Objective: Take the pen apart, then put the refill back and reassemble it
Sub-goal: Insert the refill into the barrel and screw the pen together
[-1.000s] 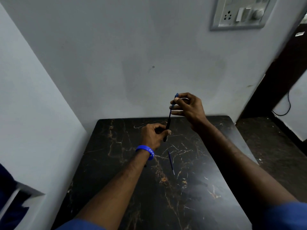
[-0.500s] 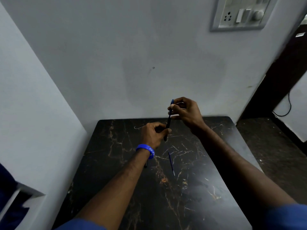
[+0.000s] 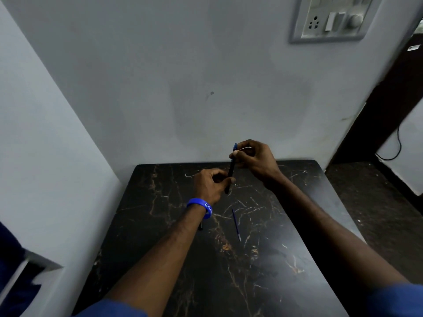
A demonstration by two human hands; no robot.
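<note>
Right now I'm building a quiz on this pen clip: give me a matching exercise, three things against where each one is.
Things:
1. pen barrel
2. refill
3. wristband

Places:
A. lying loose on the table
B. around the left wrist
C. held between the left hand and the right hand

Pairs: 1-C, 2-A, 3-B

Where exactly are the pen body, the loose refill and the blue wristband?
pen body (image 3: 231,172), head view, middle of the dark barrel between the hands.
refill (image 3: 236,223), head view, mid-length of the thin rod lying on the table.
wristband (image 3: 198,204), head view, band's outer face.
</note>
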